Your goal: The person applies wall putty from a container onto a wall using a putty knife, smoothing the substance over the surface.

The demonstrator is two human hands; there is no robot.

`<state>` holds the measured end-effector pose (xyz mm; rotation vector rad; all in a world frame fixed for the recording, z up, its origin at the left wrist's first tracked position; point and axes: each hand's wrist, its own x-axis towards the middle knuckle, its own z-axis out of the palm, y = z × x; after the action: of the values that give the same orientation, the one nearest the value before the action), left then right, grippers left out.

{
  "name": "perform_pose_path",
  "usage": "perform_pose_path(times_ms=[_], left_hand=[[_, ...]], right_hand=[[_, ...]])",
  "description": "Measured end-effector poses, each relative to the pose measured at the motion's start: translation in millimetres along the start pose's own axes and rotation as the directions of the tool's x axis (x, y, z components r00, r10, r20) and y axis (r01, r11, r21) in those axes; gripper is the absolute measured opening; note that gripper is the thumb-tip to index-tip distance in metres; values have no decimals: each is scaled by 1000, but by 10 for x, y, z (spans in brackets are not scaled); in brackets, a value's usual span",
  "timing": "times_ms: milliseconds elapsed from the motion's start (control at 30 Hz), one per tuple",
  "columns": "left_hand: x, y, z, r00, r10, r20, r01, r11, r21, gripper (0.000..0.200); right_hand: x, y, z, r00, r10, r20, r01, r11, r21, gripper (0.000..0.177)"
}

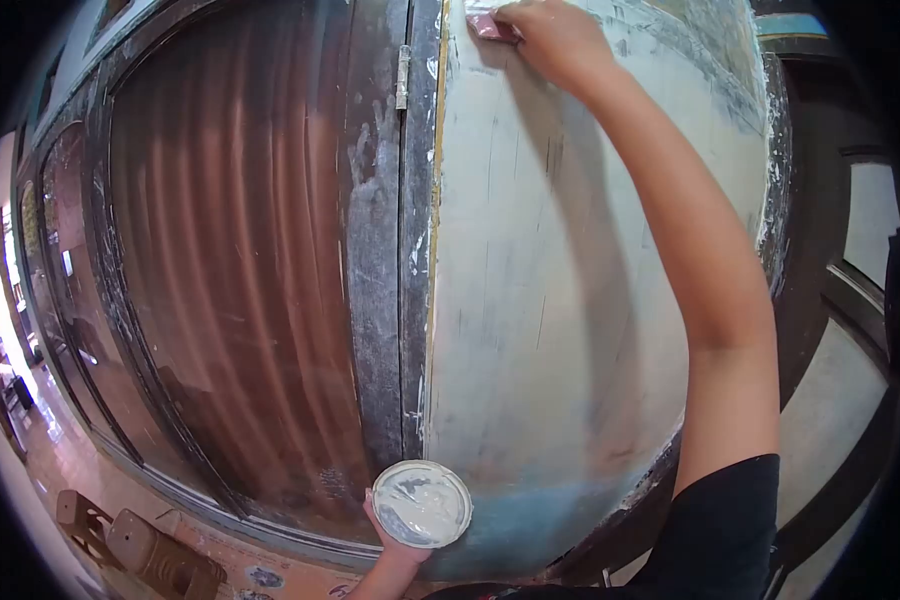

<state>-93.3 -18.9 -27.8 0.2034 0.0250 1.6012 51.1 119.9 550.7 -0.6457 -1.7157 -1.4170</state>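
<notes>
My right hand [562, 42] is raised to the top of a whitish wall panel [510, 300], its fingers closed on a small reddish putty scraper [492, 28]. The scraper's edge lies at the panel's upper left, beside the dark door frame. Low in the view, my left hand [398, 548] grips a round tub [463, 487] from below and the left. White putty [425, 510] is smeared across the tub's inside. Pale filler with grey streaks coats most of the panel, and its lower part shows bluish paint.
Left of the panel stands a dark glazed door [240, 250] with a brown curtain behind the glass and a metal hinge [403, 78]. Brown plastic stools [160, 550] are at the lower left on a stained floor. A dark wooden frame [800, 200] borders the right.
</notes>
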Motion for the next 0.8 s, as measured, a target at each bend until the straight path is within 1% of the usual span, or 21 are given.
perform_pose_path(times_ms=[33, 167, 233, 267, 300, 367, 400, 433, 533, 567, 633, 700, 767, 800], left_hand=[[11, -4, -27, 1000, -6, -16, 6, 1000, 12, 83], [-17, -56, -68, 1000, -10, -28, 11, 999, 41, 83], [-80, -53, -41, 999, -33, -14, 33, 999, 36, 82], [-107, -48, -47, 999, -37, -16, 38, 999, 39, 82], [-133, -46, -55, 999, -38, -34, 40, 998, 56, 83], [-206, -27, -118, 997, -47, -57, 51, 996, 75, 83], [-234, -14, -166, 997, -62, -55, 64, 997, 52, 83], [-271, 2, -203, 996, -72, -50, 74, 997, 29, 84], [-380, 51, -185, 997, -73, 8, 73, 996, 42, 85], [-389, 56, -176, 997, -73, 10, 72, 997, 38, 85], [-426, 84, -157, 998, -64, 22, 63, 997, 36, 87], [-458, 101, -131, 998, -54, 30, 52, 998, 43, 87], [-473, 112, -111, 998, -55, 20, 53, 997, 61, 87], [-477, 114, -104, 998, -57, 16, 55, 996, 70, 87]], right_hand=[[-54, -60, 32, 999, -40, 15, 41, 999, -31, 20], [-259, -255, 85, 1000, -27, 7, 28, 996, -81, 23], [-399, -296, 84, 996, -88, -14, 87, 993, -80, 22], [-482, -324, 79, 997, -56, 50, 60, 995, -82, 25], [-589, -359, 69, 997, -51, 55, 56, 995, -85, 25], [-820, -437, 80, 999, -50, -11, 49, 997, -64, 26], [-904, -469, 80, 997, -53, -65, 48, 996, -77, 30], [-957, -453, 49, 997, -51, -62, 46, 996, -77, 30], [-990, -319, -111, 959, -135, -248, 116, 989, -88, 35], [-991, -273, -161, 959, -139, -249, 120, 989, -89, 35], [-988, -218, -279, 945, -123, -303, 91, 989, -116, 36], [-1003, -177, -376, 939, -100, -329, 71, 993, -98, 37], [-1040, -144, -459, 949, 26, -314, -35, 999, -22, 45], [-1030, -158, -534, 952, 25, -304, -24, 1000, 7, 45]])
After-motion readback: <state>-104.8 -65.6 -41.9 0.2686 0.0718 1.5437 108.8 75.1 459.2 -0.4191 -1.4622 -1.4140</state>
